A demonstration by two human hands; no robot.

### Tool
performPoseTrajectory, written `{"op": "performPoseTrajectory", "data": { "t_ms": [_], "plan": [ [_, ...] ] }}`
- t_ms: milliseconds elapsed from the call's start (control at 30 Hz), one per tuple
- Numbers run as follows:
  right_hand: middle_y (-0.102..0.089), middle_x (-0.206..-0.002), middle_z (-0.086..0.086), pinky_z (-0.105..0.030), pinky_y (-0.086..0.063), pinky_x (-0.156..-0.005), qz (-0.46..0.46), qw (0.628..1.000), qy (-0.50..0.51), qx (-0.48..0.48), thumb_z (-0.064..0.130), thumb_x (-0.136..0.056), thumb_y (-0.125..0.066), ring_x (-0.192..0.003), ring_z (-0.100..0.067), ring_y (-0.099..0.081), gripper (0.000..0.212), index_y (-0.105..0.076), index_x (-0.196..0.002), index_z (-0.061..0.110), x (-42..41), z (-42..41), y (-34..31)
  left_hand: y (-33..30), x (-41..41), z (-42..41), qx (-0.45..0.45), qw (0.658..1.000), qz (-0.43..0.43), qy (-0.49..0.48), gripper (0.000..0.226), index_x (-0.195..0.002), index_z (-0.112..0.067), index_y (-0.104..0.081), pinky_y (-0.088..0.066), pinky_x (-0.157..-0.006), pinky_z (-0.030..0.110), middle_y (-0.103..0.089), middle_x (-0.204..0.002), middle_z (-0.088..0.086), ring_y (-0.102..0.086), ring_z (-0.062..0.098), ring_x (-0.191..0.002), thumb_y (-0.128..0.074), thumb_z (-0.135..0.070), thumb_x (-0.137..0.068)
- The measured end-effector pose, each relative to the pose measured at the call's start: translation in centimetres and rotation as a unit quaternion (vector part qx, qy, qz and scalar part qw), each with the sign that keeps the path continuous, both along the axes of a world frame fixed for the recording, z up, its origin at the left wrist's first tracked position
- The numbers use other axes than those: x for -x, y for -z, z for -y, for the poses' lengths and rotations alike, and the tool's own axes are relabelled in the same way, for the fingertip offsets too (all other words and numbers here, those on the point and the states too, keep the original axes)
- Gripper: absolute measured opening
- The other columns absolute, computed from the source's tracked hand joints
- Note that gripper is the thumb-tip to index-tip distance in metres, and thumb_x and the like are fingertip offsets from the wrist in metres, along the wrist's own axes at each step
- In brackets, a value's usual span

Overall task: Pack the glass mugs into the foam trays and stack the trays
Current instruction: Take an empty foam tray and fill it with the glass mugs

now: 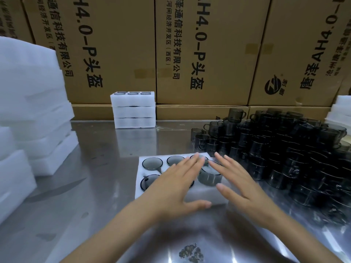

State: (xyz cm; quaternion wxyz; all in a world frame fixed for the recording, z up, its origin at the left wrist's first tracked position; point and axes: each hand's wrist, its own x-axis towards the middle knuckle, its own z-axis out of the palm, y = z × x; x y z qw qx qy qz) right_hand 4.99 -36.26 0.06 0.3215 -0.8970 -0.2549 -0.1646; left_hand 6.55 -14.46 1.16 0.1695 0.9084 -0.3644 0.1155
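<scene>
In the head view, one white foam tray (pixel 148 192) is seen on the steel table (pixel 95 186), near the front. Six mugs can be counted in it: five sunk into their holes, while one mug (pixel 209 174) at the right stands higher, not fully seated. Both hands are held flat above the tray, fingers straight and spread: the left hand (pixel 176 188) over the near row, the right hand (pixel 241 185) just beside the raised mug. Nothing is gripped. Three filled trays are stacked (pixel 133 111) at the back. A large pile of dark glass mugs (pixel 284 152), too many to count, lies at the right. Blank foam trays are heaped (pixel 32 103) at the left, before cardboard cartons (pixel 205 50).
</scene>
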Motion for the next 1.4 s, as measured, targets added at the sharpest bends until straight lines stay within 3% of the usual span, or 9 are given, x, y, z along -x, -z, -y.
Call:
{"op": "performPoseTrajectory", "data": {
  "t_ms": [100,300,633,800,900,967,1067,1233,1400],
  "plan": [
    [-0.014,-0.148,0.04,-0.025,-0.009,-0.114,-0.001,0.999,0.004,0.05,0.067,-0.084,-0.033,-0.141,0.009,0.002,0.051,-0.029,-0.135,0.058,-0.2,0.3,-0.2,-0.4,-0.8,0.2,-0.064,0.998,0.004,0.016,0.091,-0.148,-0.034,0.014,0.011,-0.116,0.023,0.02,-0.151,-0.025,0.022,-0.008,-0.138,-0.042,-0.069,-0.085],
    [-0.013,-0.144,0.041,-0.024,-0.01,-0.117,-0.008,0.983,0.011,0.184,0.071,-0.082,-0.022,-0.138,0.014,0.002,0.042,-0.031,-0.123,0.065,-0.8,0.7,0.6,0.8,-1.9,-0.3,-0.134,0.991,0.01,0.01,0.091,-0.153,-0.028,-0.001,0.015,-0.112,0.024,0.002,-0.159,-0.014,0.015,-0.002,-0.142,-0.04,-0.072,-0.084],
    [-0.008,-0.148,0.039,-0.021,-0.008,-0.116,-0.059,0.987,0.007,0.152,0.067,-0.088,-0.031,-0.139,0.012,0.003,0.046,-0.031,-0.133,0.058,-0.9,0.4,1.3,0.3,-1.9,-0.1,-0.148,0.989,-0.024,-0.004,0.088,-0.152,-0.032,-0.001,0.012,-0.117,0.035,0.005,-0.159,-0.017,0.015,-0.001,-0.143,-0.039,-0.072,-0.084],
    [-0.038,-0.14,0.03,-0.018,-0.032,-0.108,-0.186,0.967,0.039,-0.169,0.054,-0.068,-0.062,-0.125,0.021,-0.031,0.073,-0.036,-0.136,0.043,0.0,0.6,1.8,1.2,-0.1,-4.4,0.028,0.994,-0.05,-0.097,0.096,-0.144,-0.042,0.011,0.003,-0.117,0.022,0.012,-0.151,-0.029,0.016,-0.012,-0.137,-0.043,-0.08,-0.075],
    [-0.049,-0.129,0.03,0.001,-0.037,-0.085,-0.262,0.95,-0.021,-0.171,0.037,-0.069,-0.076,-0.112,0.022,-0.045,0.077,-0.035,-0.134,0.035,0.1,0.4,2.3,2.9,1.2,-8.3,0.168,0.961,-0.115,-0.189,0.119,-0.147,-0.036,0.007,-0.003,-0.114,0.013,0.009,-0.153,-0.024,0.006,-0.009,-0.14,-0.057,-0.081,-0.058],
    [-0.051,-0.125,0.027,0.002,-0.037,-0.079,-0.249,0.954,-0.008,-0.168,0.02,-0.073,-0.079,-0.107,0.023,-0.048,0.075,-0.035,-0.133,0.032,-0.4,-0.4,2.7,3.6,1.7,-9.4,0.233,0.941,-0.192,-0.152,0.111,-0.148,-0.038,-0.006,-0.018,-0.113,0.014,-0.018,-0.151,-0.031,-0.016,-0.012,-0.138,-0.07,-0.067,-0.062],
    [-0.058,-0.119,0.02,-0.001,-0.04,-0.08,-0.185,0.964,0.03,-0.189,0.007,-0.075,-0.077,-0.105,0.018,-0.053,0.067,-0.044,-0.131,0.023,-1.8,-2.0,3.0,4.3,1.0,-9.7,0.256,0.945,-0.179,-0.095,0.093,-0.14,-0.048,-0.02,-0.032,-0.093,0.0,-0.036,-0.127,-0.052,-0.035,-0.025,-0.12,-0.08,-0.046,-0.068],
    [-0.064,-0.107,0.032,-0.005,-0.044,-0.078,-0.145,0.966,0.023,-0.214,0.005,-0.076,-0.076,-0.098,0.01,-0.06,0.058,-0.052,-0.122,0.029,-5.7,-4.9,2.3,3.2,-3.0,-12.1,0.339,0.917,-0.181,-0.105,0.086,-0.138,-0.035,-0.039,-0.043,-0.1,0.02,-0.056,-0.125,-0.032,-0.05,-0.008,-0.119,-0.082,-0.033,-0.064],
    [-0.067,-0.112,0.019,-0.035,-0.049,-0.094,-0.101,0.967,0.009,-0.232,0.006,-0.078,-0.073,-0.106,-0.005,-0.062,0.058,-0.053,-0.12,0.04,-13.7,-9.0,-2.2,-1.3,-10.0,-15.8,0.389,0.905,-0.122,-0.117,0.071,-0.127,-0.031,-0.054,-0.047,-0.081,0.009,-0.066,-0.114,-0.024,-0.061,-0.004,-0.106,-0.083,-0.022,-0.063]
  ]
}}
